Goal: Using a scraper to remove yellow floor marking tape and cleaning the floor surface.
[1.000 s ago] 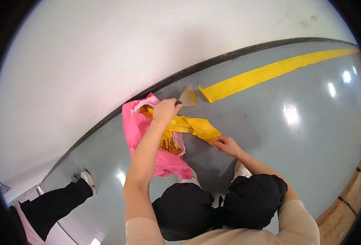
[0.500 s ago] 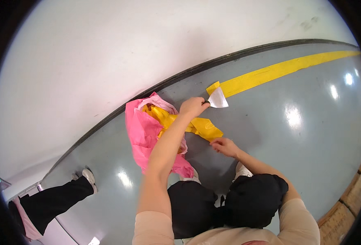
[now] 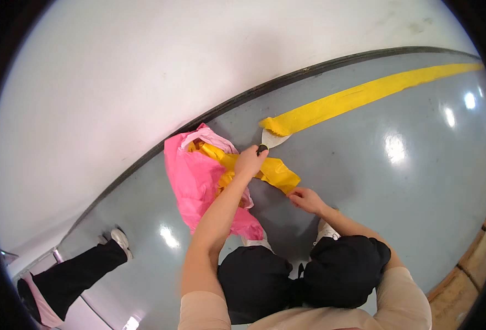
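My left hand (image 3: 250, 161) is closed round the dark handle of a scraper (image 3: 276, 138) with a wide pale blade. The blade's far edge is under the lifted, crumpled end of a yellow floor tape (image 3: 342, 101). Lower right, my right hand (image 3: 307, 200) pinches the tip of a loose yellow tape strip (image 3: 278, 174). That strip runs behind my left hand into a pink plastic bag (image 3: 190, 179), which lies open with more crumpled yellow tape inside.
A white wall (image 3: 144, 66) with a dark skirting (image 3: 287, 82) borders the grey glossy floor (image 3: 380, 181). Another person's black-trousered leg (image 3: 80, 270) is at the lower left. Wooden boards (image 3: 457, 297) stand at the lower right. My black-clad knees (image 3: 339, 272) are close below my hands.
My left hand has drawn slightly down and left, and the scraper blade now sits under the tape's end, which has curled up. My right hand has barely moved.
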Demonstrator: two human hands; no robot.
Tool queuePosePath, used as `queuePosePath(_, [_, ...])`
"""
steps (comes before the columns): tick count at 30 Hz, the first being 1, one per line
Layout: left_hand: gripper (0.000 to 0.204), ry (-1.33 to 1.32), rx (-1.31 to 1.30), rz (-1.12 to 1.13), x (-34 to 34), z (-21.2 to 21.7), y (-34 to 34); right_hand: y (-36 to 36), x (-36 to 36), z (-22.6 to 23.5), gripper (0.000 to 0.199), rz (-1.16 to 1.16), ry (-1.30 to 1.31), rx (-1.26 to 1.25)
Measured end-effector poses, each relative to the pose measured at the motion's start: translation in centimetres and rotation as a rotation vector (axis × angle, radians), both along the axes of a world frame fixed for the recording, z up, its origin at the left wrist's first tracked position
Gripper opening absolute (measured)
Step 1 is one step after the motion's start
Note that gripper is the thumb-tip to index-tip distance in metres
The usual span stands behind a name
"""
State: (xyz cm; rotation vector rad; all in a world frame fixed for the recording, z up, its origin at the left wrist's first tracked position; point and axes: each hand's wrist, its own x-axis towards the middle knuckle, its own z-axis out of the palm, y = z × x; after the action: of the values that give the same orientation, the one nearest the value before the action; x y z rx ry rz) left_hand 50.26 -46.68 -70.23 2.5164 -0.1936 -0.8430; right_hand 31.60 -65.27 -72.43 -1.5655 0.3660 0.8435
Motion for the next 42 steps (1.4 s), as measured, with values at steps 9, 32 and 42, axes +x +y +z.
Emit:
queuePosePath(9, [0.046,0.066,-0.021,0.036,-4.7,1.0,-0.9,-1.2,-0.3,1.4,0.024,-0.089,0.016,0.009])
queuePosePath(32, [0.049,0.009,0.064,-0.087,3.4,1.7,0.2,0.0,0.1,1.8,0.024,0.018,0.015,0.035])
queuePosePath(42, [0.047,0.090,0.043,-0.116,5.3,2.9,2.2,0.0,0.4,1.1,0.022,-0.072,-0.015,0.048])
